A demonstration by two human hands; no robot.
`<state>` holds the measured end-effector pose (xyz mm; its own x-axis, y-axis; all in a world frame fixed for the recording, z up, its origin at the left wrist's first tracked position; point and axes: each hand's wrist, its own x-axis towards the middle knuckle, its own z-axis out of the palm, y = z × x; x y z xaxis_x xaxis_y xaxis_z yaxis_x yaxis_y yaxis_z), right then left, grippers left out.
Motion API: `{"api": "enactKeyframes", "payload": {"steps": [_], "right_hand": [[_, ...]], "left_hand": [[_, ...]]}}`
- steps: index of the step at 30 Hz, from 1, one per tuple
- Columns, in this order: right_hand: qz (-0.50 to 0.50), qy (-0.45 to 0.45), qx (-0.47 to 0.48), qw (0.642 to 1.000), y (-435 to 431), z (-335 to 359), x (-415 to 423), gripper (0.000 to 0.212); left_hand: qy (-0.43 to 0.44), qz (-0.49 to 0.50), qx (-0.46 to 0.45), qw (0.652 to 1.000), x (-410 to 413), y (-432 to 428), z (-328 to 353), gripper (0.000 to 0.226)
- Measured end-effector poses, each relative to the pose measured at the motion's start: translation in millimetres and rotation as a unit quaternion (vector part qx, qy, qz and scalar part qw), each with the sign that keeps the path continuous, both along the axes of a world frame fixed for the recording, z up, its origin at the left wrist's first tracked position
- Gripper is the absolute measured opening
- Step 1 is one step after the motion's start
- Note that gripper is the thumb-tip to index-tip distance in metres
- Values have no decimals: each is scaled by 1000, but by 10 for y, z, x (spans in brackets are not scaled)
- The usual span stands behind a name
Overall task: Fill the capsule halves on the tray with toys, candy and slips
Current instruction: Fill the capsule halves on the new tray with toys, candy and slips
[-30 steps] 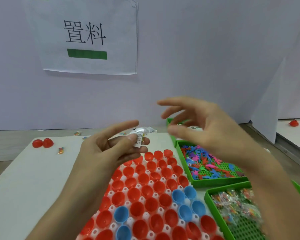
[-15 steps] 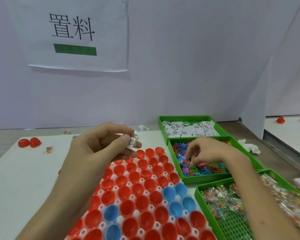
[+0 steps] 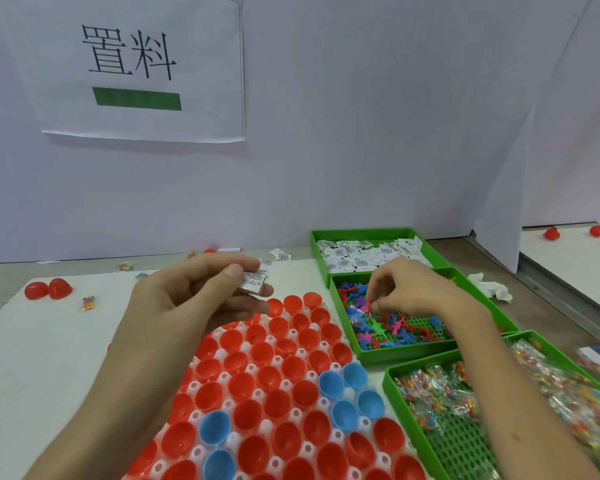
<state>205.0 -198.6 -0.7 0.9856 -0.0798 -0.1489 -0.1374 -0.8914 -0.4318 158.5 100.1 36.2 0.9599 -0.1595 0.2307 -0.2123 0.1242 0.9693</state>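
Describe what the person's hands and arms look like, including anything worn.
The left hand and right hand are bare: no gloves, rings or watch show. The left arm and right arm are bare too, no sleeve in view.

Bright, even, diffuse light fills the scene. A thin soft shadow under the lower edge of the paper sign (image 3: 142, 67) on the far wall places the source above. The left hand (image 3: 194, 299) throws a faint, blurred-edged shadow on the capsule halves (image 3: 284, 372) beneath it, and their glossy bowls carry small white glints. The candy packets (image 3: 440, 393) at the near right sparkle with glare. Motion blur smears the left hand's fingertips and the slip (image 3: 255, 281), so its print is unreadable, while the sign's characters stay sharp. Wide-angle distortion tilts the partition (image 3: 499, 188) at the right, and the near corners turn soft.
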Motion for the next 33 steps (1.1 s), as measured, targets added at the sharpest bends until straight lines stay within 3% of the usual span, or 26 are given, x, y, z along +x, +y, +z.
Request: {"api": "enactKeyframes", "payload": {"steps": [6,10,13,27,33], "right_hand": [[51,-138,70,987,193,444,-205,14],[185,-191,294,918,556,795,-484,13],[237,-192,363,881,770,891,-611,13],[188,-238,281,911,1121,787,-599,8],[180,-251,228,923,1169,778,-604,9]], "left_hand": [[-41,14,53,998,-4,-12,-15,22],[-54,-5,68,996,-26,-27,-9,25],[-61,-12,68,996,-54,-40,11,29],[-81,-35,60,994,-76,2,71,17],[-78,-65,99,990,-44,38,71,18]]}}
